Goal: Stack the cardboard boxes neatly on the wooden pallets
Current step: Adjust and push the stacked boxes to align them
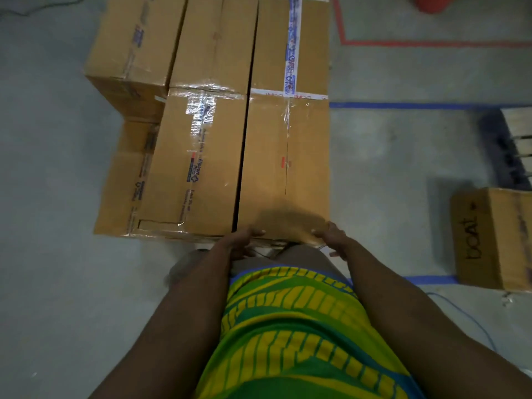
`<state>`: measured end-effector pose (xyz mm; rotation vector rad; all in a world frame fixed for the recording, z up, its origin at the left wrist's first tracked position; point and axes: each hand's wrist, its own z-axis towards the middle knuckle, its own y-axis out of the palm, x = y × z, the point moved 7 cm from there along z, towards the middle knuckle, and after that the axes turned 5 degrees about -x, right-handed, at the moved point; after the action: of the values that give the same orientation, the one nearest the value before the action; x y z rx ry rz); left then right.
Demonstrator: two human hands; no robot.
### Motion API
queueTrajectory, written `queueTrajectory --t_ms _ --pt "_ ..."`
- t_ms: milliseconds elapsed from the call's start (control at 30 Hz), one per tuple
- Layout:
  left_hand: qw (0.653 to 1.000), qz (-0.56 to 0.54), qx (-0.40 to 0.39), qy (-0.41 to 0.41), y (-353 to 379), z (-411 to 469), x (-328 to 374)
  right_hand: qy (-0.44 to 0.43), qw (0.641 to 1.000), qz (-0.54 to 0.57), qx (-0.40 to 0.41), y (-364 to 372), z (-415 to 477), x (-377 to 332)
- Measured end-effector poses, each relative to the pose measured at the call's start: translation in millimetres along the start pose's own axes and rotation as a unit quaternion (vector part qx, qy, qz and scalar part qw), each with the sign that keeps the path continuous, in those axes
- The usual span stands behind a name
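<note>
Head view: the near-right brown cardboard box (285,168), clear tape along its top seam, sits on the top layer of a box stack. Its long left side is tight vs the near-left brown cardboard box (195,168) w/ printed tape. Its far end butts the far-right brown cardboard box (290,44) w/ blue-white tape.

The left hand (243,241) is at that box's near-left corner. One fingertip lies on the top face & the rest of the hand drops over the near edge, wrapped on it. The right hand (331,237) is at the near-right corner, fingers bent round the corner & down the side, gripping; some motion blur here. So the box lies just ahead of both hands, its near edge spanning between them.

Both forearms reach fwd & down, nearly straight, either side of a green & yellow striped shirt (288,326).

Further back on the stack are a far-middle brown cardboard box (213,41) & a far-left brown cardboard box (135,38). A lower brown cardboard box (123,180) shows at the left side. What bears the stack is hidden.

On the grey concrete floor (388,168) to the right:
- a separate brown cardboard box w/ black handwriting (489,240), next to a blue floor-tape line (403,105)
- a pale wooden slatted pallet (515,145) at the frame's right edge, beyond that box
- a red floor-tape line (403,43) farther off
- a thin blue cable (466,318) trailing near the right arm
</note>
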<state>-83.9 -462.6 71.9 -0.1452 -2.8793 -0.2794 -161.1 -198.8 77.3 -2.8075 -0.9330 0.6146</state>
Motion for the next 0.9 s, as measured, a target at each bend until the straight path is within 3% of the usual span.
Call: queueTrajectory --t_ms 167,267,600,667,733,833,900 --pt "0.999 -0.052 0.012 0.002 2 5 -3 0.021 0.992 -0.081 -0.093 -1 3 -6" --pt "0.995 -0.094 0.037 0.013 0 11 -6 0.020 0.985 -0.130 -0.110 -4 7 -15" --pt "0.976 -0.210 0.049 0.029 -12 17 -21 -0.007 0.987 -0.092 -0.130 20 7 -22" --pt "0.980 -0.185 0.067 0.039 -16 15 -16 -0.018 0.986 -0.101 -0.129 22 9 -22" --pt "0.984 -0.077 0.147 0.065 -32 12 -6 -0.014 0.985 -0.110 -0.133 25 8 -23" --pt "0.933 0.202 0.285 0.088 -57 7 10 -0.001 0.982 -0.119 -0.146 30 8 -22" --pt "0.915 0.241 0.310 0.089 -58 5 14 -0.015 0.982 -0.120 -0.143 31 6 -25"
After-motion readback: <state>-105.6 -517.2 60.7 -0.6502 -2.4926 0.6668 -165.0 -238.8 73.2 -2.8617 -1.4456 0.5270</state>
